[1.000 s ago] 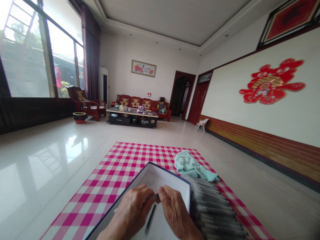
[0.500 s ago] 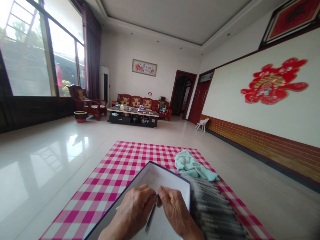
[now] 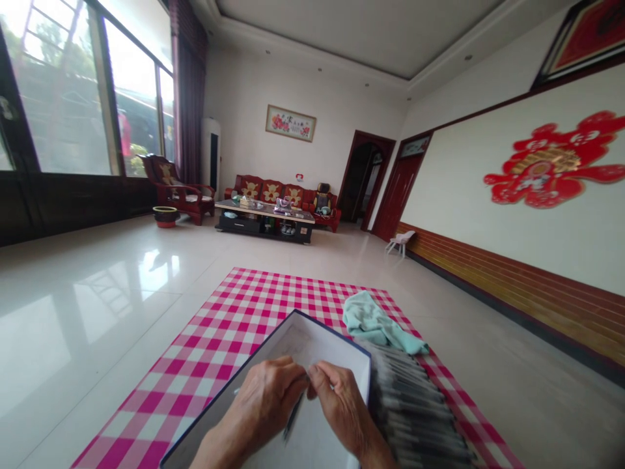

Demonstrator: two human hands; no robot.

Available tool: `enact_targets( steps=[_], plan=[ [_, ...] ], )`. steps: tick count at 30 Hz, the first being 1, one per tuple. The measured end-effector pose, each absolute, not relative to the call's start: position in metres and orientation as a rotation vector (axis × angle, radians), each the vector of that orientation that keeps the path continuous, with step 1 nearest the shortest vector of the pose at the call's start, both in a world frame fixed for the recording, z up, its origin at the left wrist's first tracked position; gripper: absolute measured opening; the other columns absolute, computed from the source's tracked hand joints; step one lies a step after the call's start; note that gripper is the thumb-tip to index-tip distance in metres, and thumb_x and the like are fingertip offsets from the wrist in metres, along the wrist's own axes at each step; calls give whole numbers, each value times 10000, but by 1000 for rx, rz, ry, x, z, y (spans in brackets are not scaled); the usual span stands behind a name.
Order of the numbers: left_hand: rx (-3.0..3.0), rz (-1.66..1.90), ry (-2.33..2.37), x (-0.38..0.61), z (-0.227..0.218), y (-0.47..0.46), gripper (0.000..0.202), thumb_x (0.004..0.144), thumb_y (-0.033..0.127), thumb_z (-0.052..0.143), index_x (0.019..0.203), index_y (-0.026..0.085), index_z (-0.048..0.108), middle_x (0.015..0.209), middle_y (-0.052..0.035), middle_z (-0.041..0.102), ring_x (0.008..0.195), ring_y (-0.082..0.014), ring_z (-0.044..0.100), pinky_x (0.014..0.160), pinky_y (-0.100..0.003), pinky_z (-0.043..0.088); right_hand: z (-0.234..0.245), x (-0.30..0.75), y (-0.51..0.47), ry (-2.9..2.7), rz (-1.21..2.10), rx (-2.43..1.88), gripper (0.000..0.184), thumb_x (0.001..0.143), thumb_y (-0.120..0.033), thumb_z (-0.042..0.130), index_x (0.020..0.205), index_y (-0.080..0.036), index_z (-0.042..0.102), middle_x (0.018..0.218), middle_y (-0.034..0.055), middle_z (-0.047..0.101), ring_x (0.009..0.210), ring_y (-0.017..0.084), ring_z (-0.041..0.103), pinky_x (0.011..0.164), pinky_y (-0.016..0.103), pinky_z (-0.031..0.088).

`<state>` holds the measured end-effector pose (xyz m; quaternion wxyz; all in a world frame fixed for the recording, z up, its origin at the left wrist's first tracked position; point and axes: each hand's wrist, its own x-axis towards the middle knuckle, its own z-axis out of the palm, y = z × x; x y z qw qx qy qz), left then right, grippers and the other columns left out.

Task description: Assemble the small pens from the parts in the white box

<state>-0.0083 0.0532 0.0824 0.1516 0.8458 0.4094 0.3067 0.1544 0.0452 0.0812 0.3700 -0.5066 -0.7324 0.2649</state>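
The left hand [image 3: 263, 404] and right hand [image 3: 339, 407] meet over a shallow white-lined box with a dark blue rim [image 3: 312, 339], their fingers [image 3: 317, 374] pinched together on a slim dark pen [image 3: 293, 418], its lower end pointing down over the box. Just right of the right hand, outside the box wall, blurred rows of black pens [image 3: 415, 410] lie packed on a pink-and-white checked cloth [image 3: 170, 384]. Beyond the fingers, a crumpled pale teal towel [image 3: 375, 326] lies on that cloth, which is spread on a glossy tiled floor [image 3: 97, 293].
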Motion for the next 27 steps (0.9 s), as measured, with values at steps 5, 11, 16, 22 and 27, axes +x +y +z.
enact_targets(
  steps=[5, 11, 16, 22, 27],
  plan=[
    [2443, 840, 1235, -8, 76, 55, 333, 932, 231, 354, 703, 195, 593, 671, 2, 568, 565, -104, 544, 528, -213, 308, 75, 155, 48, -1887, 632, -1327, 398, 918, -425, 361, 629, -177, 475, 583, -46, 441, 580, 108, 432, 537, 222, 305],
    [2478, 776, 1274, -9, 75, 56, 345, 939, 237, 360, 689, 192, 593, 664, 0, 576, 576, -107, 563, 534, -213, 318, 64, 151, 52, -1871, 590, -1356, 411, 912, -437, 368, 596, -186, 448, 557, -42, 440, 557, 110, 430, 530, 226, 306],
    [2481, 786, 1277, -9, 80, 57, 363, 938, 247, 383, 667, 215, 623, 669, 4, 594, 597, -110, 569, 563, -206, 354, 60, 139, 52, -1635, 872, -1327, 484, 892, -519, 348, 543, -195, 436, 463, -41, 426, 480, 117, 443, 503, 230, 337],
    [2412, 1262, 1318, -8, 76, 58, 162, 867, 247, 495, 895, 235, 654, 906, -50, 653, 841, -188, 595, 733, -267, 449, 64, 146, 56, -1418, 976, -1357, 528, 851, -590, 373, 515, -197, 477, 449, -10, 484, 485, 149, 492, 529, 259, 393],
    [1785, 1382, 1494, -18, 78, 61, 305, 845, 437, 510, 728, 193, 650, 612, -9, 619, 560, -151, 570, 532, -232, 431, 70, 158, 54, -1268, 895, -1361, 546, 881, -571, 331, 558, -185, 542, 564, 27, 581, 599, 165, 567, 654, 279, 446]
  ],
)
